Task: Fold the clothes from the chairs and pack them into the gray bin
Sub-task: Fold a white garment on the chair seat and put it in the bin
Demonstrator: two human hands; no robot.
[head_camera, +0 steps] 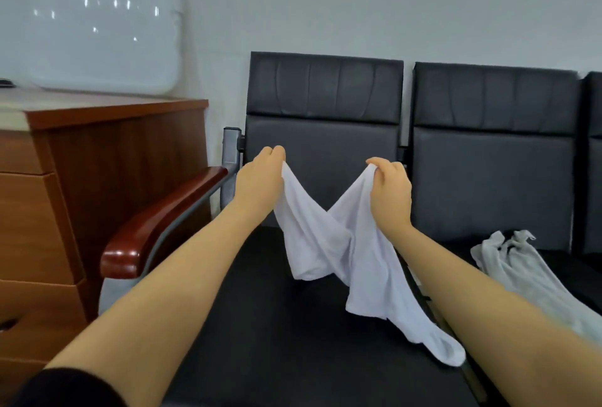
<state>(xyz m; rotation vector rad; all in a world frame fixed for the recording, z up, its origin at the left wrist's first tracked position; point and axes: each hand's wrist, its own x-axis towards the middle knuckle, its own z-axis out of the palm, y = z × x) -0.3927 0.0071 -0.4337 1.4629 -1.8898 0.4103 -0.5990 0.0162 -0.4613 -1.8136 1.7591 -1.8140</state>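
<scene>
A white garment [345, 253] hangs between both hands above the seat of the left black chair [322, 103]. My left hand [260, 178] pinches one top corner of it. My right hand [389, 191] grips the other top corner. The cloth sags in a V between them, and its lower end trails onto the seat toward the front right. A second, light grey garment [518, 269] lies crumpled on the seat of the right black chair [495, 119]. The gray bin is not in view.
A wooden cabinet [107, 158] stands at the left, with a white board [104, 31] leaning on the wall above it. The left chair's brown armrest [156, 227] juts out beside my left forearm. A third chair's edge [594, 145] shows at far right.
</scene>
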